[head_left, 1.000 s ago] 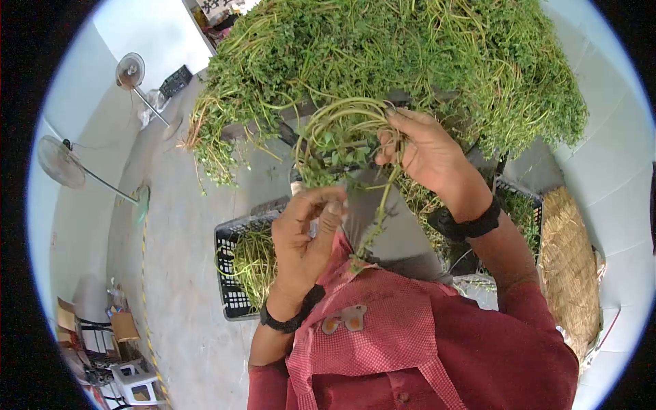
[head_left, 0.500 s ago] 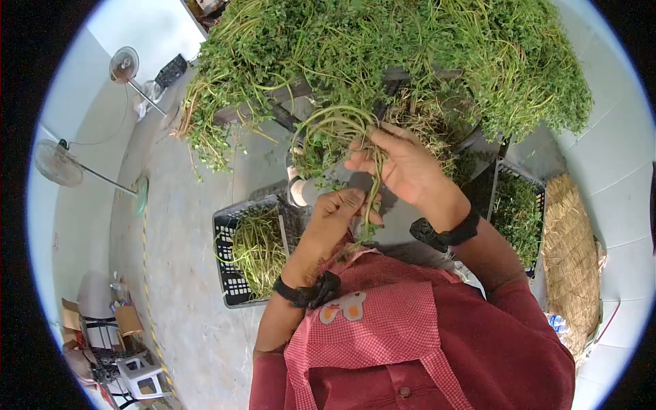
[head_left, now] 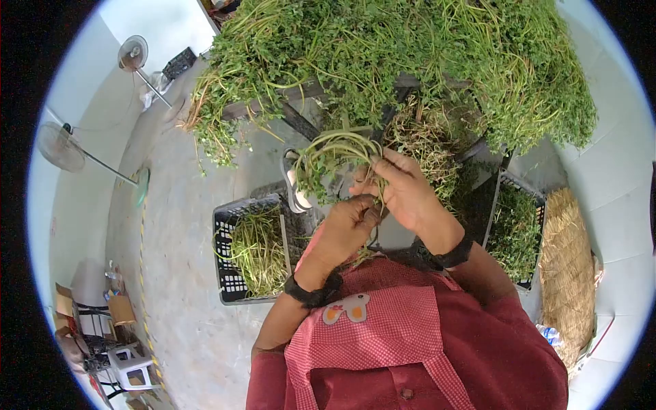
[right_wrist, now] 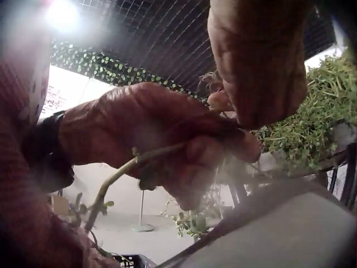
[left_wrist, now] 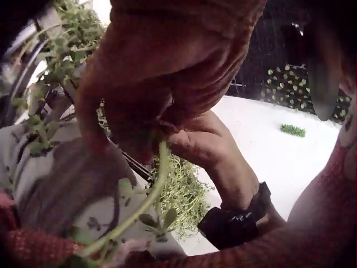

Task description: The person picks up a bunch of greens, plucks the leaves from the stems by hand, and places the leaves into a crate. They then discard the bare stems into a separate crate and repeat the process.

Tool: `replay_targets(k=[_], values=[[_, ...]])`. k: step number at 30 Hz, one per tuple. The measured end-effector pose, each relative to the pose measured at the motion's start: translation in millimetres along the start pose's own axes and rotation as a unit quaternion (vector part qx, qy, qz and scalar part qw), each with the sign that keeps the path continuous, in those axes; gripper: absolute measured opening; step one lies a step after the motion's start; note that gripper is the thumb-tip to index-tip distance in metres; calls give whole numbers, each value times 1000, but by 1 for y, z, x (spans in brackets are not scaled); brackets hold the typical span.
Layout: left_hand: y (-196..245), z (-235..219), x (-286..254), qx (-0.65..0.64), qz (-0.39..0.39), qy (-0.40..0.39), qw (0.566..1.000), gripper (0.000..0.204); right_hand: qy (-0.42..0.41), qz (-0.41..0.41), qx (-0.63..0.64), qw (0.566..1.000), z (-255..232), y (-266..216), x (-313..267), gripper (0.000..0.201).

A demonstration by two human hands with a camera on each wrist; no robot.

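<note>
A looped bunch of green leafy stems (head_left: 335,147) hangs in my right hand (head_left: 413,201), gripped between thumb and fingers. Right below it, my left hand (head_left: 345,229) pinches a stem, its fingertips close against the right hand's fingers. In the left wrist view, a thick pale green stem (left_wrist: 159,184) with small rounded leaves runs down from the pinching fingers toward the apron. The right wrist view has the left hand (right_wrist: 134,123) around that stem (right_wrist: 109,187), with the right hand (right_wrist: 259,61) above it. The fingertips partly hide the held part.
A big heap of leafy stems (head_left: 383,55) covers the table in front. At the left on the floor is a black crate (head_left: 229,273) of stems; another crate (head_left: 519,232) of greens stands at the right beside a straw-coloured bundle (head_left: 567,266). Dry cuttings (head_left: 427,140) lie under the table.
My left hand has come up and right to meet the right hand, and now pinches a stem beneath the bunch. The right hand and its bunch have come lower and nearer my body.
</note>
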State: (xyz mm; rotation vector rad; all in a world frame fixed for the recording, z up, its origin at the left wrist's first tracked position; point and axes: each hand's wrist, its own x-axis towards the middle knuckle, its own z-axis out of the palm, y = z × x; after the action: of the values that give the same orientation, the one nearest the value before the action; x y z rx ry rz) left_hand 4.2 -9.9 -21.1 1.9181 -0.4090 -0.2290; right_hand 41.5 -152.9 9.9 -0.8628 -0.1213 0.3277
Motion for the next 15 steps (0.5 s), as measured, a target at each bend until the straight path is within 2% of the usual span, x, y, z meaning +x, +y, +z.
replay_targets(k=[4, 6, 7, 9, 10, 12, 13, 15], values=[[8, 4, -4, 94, 52, 56, 993, 14, 8, -25, -41, 999, -1, 4, -5, 20], [3, 8, -2, 207, 74, 112, 969, 15, 16, -42, -49, 998, -4, 10, -4, 19], [-2, 11, 1, 206, 75, 116, 969, 15, 13, -41, -52, 998, -4, 11, -5, 19], [-13, 16, 4, 148, 26, 137, 979, 19, 39, -74, -111, 990, -4, 16, -9, 18], [-9, 17, 3, 147, 26, 142, 979, 19, 34, -72, -113, 990, -3, 19, -10, 18], [3, 17, 2, -7, -14, 131, 991, 25, 54, -77, -110, 990, -2, 22, -10, 16], [2, 18, 3, -8, -14, 135, 991, 25, 50, -76, -111, 990, -3, 22, -11, 16], [-3, 19, 4, -85, -102, 118, 984, 28, 55, -89, -135, 985, -4, 22, -11, 16]])
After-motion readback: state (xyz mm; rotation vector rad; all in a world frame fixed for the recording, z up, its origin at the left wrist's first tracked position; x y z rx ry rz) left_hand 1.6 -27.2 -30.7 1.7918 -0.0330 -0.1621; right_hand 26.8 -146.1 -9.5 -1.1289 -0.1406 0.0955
